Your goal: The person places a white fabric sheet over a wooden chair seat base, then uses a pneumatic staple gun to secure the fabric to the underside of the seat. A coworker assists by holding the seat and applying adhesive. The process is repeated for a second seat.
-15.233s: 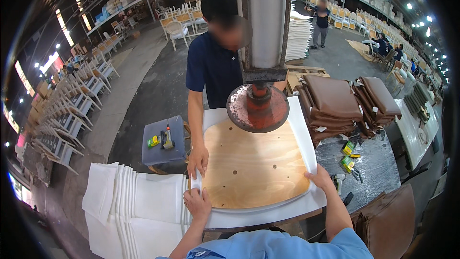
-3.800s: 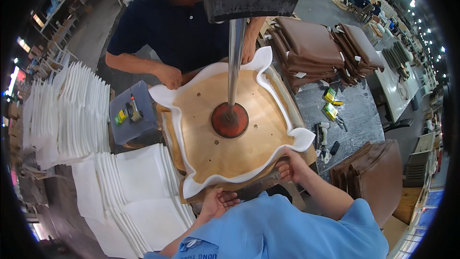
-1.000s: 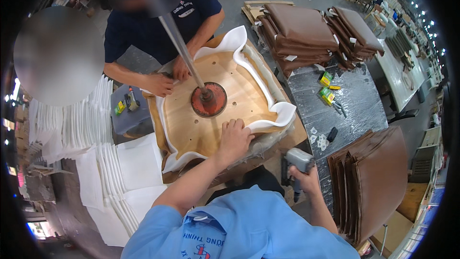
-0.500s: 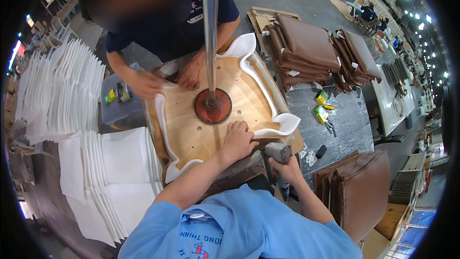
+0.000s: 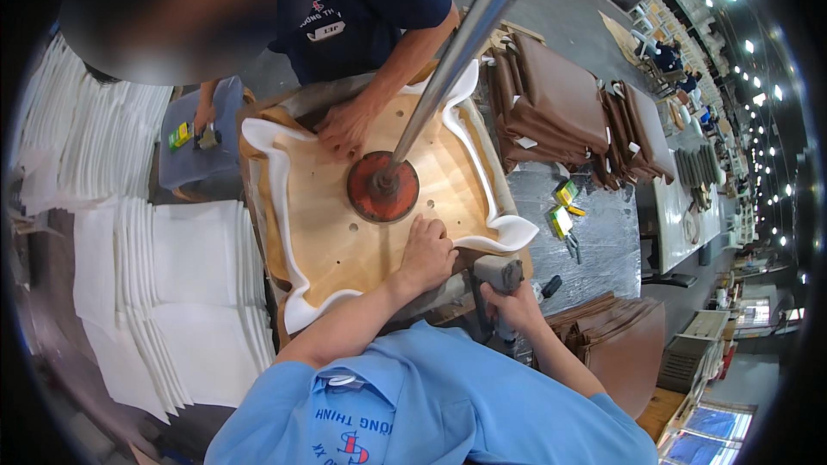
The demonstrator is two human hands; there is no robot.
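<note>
A plywood seat board (image 5: 431, 172) with white foam (image 5: 284, 232) and a tan cover edge around its rim lies in front of me. A red round press plate (image 5: 383, 194) on a metal rod (image 5: 457, 60) bears on its middle. My left hand (image 5: 428, 254) is at the near rim, fingers curled and closed over the cover edge; what lies beneath them is partly hidden. To its right, my right hand (image 5: 514, 306) grips a grey staple gun (image 5: 498, 274) beside the board's near right corner. Across from me, a co-worker's hand (image 5: 345, 125) rests on the far left rim.
White foam sheets (image 5: 202, 250) are stacked at left, near a blue-grey seat (image 5: 185, 172) holding a yellow-green box (image 5: 178, 136) and a dark tool (image 5: 208, 138). Brown padded seats (image 5: 560, 95) and brown cover sheets (image 5: 629, 344) are piled at right. Small boxes (image 5: 562, 222) lie on the wrapped table (image 5: 603, 241).
The co-worker has leaned left, and one of their hands has left the board's corner for the dark tool on the blue-grey seat. My hands keep their places; the view has tilted.
</note>
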